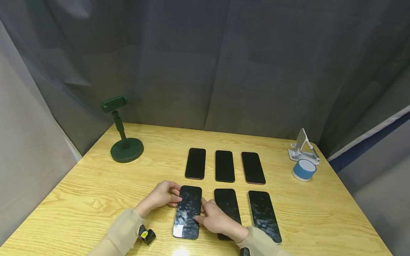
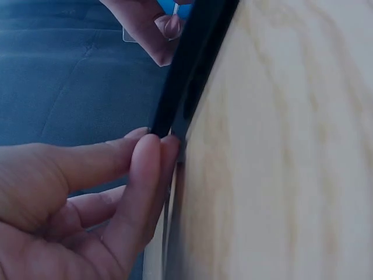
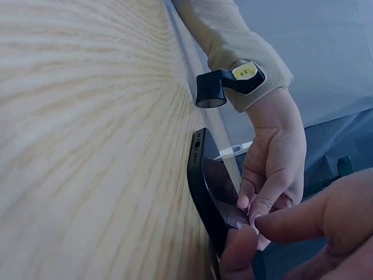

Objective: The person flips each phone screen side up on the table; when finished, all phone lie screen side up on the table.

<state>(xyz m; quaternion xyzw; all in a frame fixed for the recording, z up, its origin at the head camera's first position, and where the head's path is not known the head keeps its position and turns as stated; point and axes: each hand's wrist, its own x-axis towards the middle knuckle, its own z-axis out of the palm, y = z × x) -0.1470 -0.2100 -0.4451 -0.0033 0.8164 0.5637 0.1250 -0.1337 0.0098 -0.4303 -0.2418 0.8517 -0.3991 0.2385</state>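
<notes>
A black smartphone (image 1: pixel 188 209) lies screen up at the left of the front row, with light glare and smudges on its glass. My left hand (image 1: pixel 162 195) holds its left edge between thumb and fingers. At the opposite edge, my right hand (image 1: pixel 215 216) grips it, thumb over the screen. The left wrist view shows the fingers pinching the dark phone side (image 2: pixel 180 70) close to the wood. Seen from the right wrist, the phone's end with its port (image 3: pixel 198 146) faces the camera. Under my right forearm, a second phone (image 1: pixel 228 206) is partly covered.
Another phone (image 1: pixel 264 215) lies at the front right. Behind are three more phones, left (image 1: pixel 195 163), middle (image 1: pixel 225 166) and right (image 1: pixel 253 168). A green phone stand (image 1: pixel 127 149) is at the back left; a white folding stand (image 1: pixel 302 151) and blue-and-white cylinder (image 1: pixel 304 170) are right.
</notes>
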